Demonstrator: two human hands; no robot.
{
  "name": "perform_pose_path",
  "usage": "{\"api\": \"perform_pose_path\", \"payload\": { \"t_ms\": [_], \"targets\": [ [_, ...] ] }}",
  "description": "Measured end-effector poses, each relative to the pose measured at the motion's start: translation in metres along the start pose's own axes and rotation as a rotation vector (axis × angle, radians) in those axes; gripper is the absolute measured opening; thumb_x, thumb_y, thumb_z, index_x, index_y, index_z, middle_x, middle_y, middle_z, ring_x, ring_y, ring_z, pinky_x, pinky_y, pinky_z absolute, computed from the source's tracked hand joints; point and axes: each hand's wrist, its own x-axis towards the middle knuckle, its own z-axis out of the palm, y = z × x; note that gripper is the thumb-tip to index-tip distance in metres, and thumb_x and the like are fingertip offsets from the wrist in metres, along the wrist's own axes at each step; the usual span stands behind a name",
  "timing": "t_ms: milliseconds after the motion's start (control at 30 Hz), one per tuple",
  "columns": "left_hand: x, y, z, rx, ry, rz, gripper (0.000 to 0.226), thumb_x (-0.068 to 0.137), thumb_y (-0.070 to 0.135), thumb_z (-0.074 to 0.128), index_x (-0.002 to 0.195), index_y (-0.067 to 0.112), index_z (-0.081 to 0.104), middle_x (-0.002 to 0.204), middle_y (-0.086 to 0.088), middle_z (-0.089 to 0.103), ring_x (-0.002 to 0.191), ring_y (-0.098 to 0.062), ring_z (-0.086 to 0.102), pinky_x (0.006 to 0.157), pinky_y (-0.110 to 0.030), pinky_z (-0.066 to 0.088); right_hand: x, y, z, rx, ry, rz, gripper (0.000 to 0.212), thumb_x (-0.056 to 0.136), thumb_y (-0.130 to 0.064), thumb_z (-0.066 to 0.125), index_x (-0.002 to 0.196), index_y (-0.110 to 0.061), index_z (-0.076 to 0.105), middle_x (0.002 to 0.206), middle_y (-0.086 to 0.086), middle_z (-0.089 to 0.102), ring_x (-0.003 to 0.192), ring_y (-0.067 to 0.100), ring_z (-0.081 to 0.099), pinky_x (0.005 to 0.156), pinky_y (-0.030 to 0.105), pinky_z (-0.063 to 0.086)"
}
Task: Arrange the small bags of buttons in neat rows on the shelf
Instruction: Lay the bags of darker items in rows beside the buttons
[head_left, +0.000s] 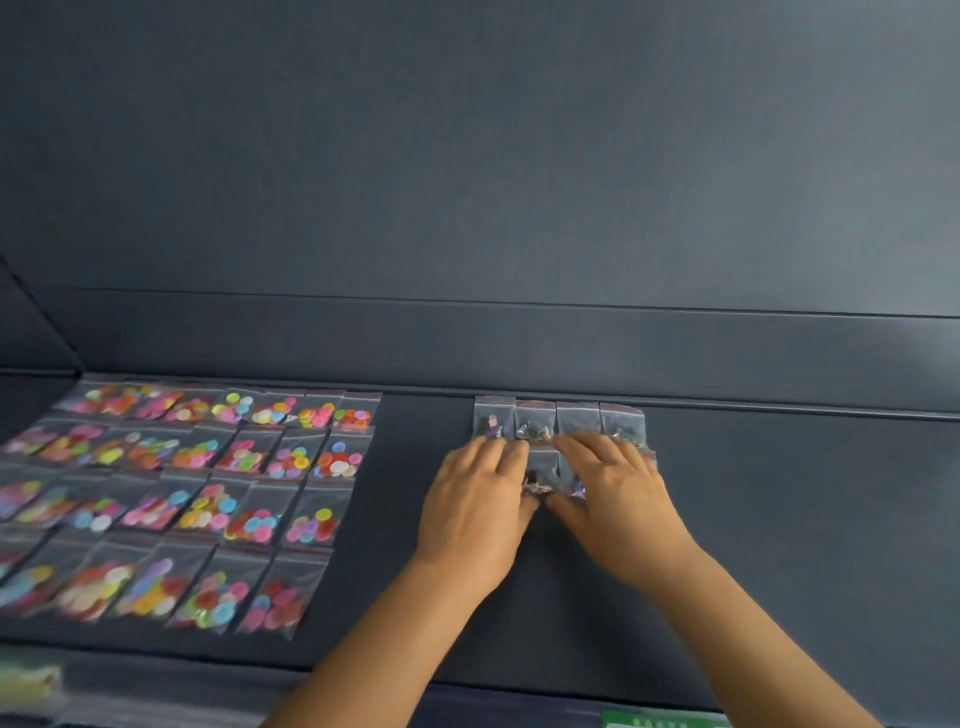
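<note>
Several clear bags of dark buttons lie in a short row against the back lip of the dark shelf. A second row of such bags lies just in front, mostly under my hands. My left hand rests flat, fingers straight, on the left bags of that row. My right hand lies flat beside it with straight fingers on the right bags. Both thumbs meet near the front edge of a middle bag.
A large block of bags with bright coloured buttons fills the shelf's left part in several rows. A bare strip of shelf separates it from the dark bags. The shelf's back wall rises right behind. A green label shows below the front edge.
</note>
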Motion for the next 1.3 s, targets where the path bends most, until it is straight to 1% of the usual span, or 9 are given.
{"api": "perform_pose_path", "payload": {
  "t_ms": [33,100,267,433,533,700,800,1033,1300],
  "targets": [
    [-0.007,-0.009,-0.005,0.008,0.01,-0.023,0.059,0.097,0.038,0.045,0.148,0.019,0.024,0.152,0.0,0.031,0.142,-0.02,0.022,0.116,-0.032,0.015,0.0,-0.01,0.002,-0.014,-0.024,-0.024,0.062,0.09,-0.04,0.054,0.145,-0.026,0.03,0.149,-0.006,0.033,0.139,0.019,0.026,0.112,0.034,0.021],
    [-0.021,-0.027,-0.015,0.037,0.02,-0.079,0.061,0.098,0.04,0.042,0.151,0.022,0.015,0.156,0.0,0.023,0.145,-0.019,0.015,0.117,-0.031,0.01,0.002,-0.032,0.008,-0.044,-0.054,-0.076,0.066,0.091,-0.043,0.051,0.148,-0.027,0.022,0.153,-0.008,0.025,0.143,0.017,0.018,0.115,0.034,0.016],
    [-0.066,-0.087,-0.036,0.001,0.034,-0.201,0.064,0.098,0.044,0.039,0.151,0.026,0.01,0.158,0.003,0.016,0.146,-0.017,0.01,0.118,-0.033,0.012,0.006,-0.102,0.026,-0.041,-0.117,-0.177,0.066,0.093,-0.045,0.045,0.149,-0.028,0.014,0.155,-0.009,0.017,0.144,0.014,0.01,0.116,0.035,0.011],
    [-0.117,-0.154,-0.063,-0.001,0.049,-0.303,0.064,0.097,0.046,0.039,0.151,0.027,0.01,0.156,0.005,0.019,0.143,-0.017,0.016,0.116,-0.032,0.017,0.006,-0.188,0.051,0.005,-0.122,-0.264,0.065,0.094,-0.047,0.044,0.149,-0.029,0.016,0.155,-0.01,0.019,0.145,0.014,0.012,0.116,0.034,0.011],
    [-0.149,-0.198,-0.078,0.003,0.058,-0.337,0.061,0.097,0.044,0.039,0.15,0.026,0.013,0.154,0.005,0.022,0.142,-0.017,0.018,0.115,-0.032,0.019,0.006,-0.243,0.067,0.03,-0.137,-0.307,0.063,0.094,-0.045,0.045,0.149,-0.028,0.018,0.155,-0.008,0.02,0.145,0.016,0.012,0.117,0.037,0.012],
    [-0.202,-0.27,-0.102,0.034,0.078,-0.385,0.06,0.097,0.045,0.038,0.15,0.024,0.017,0.153,0.003,0.027,0.14,-0.018,0.022,0.114,-0.031,0.017,0.001,-0.332,0.091,0.046,-0.156,-0.362,0.062,0.093,-0.048,0.043,0.147,-0.027,0.023,0.153,-0.006,0.026,0.142,0.018,0.019,0.116,0.038,0.016],
    [-0.233,-0.306,-0.115,0.038,0.095,-0.422,0.06,0.097,0.043,0.041,0.149,0.024,0.019,0.151,0.004,0.029,0.14,-0.019,0.022,0.115,-0.031,0.017,-0.001,-0.38,0.104,0.069,-0.171,-0.381,0.061,0.093,-0.046,0.045,0.147,-0.029,0.022,0.153,-0.008,0.025,0.142,0.017,0.019,0.117,0.041,0.012],
    [-0.284,-0.382,-0.141,0.048,0.152,-0.504,0.058,0.097,0.041,0.041,0.149,0.023,0.021,0.15,0.004,0.031,0.138,-0.016,0.025,0.114,-0.029,0.021,0.01,-0.47,0.125,0.072,-0.201,-0.449,0.062,0.093,-0.044,0.047,0.147,-0.026,0.023,0.154,-0.006,0.023,0.142,0.018,0.018,0.117,0.041,0.015],
    [-0.305,-0.463,-0.16,0.03,0.219,-0.614,0.059,0.098,0.04,0.042,0.149,0.021,0.02,0.148,0.001,0.034,0.137,-0.017,0.028,0.112,-0.029,0.024,0.051,-0.552,0.157,0.077,-0.241,-0.555,0.062,0.093,-0.045,0.048,0.147,-0.026,0.025,0.154,-0.006,0.025,0.142,0.016,0.019,0.118,0.04,0.015]
  ]
}}
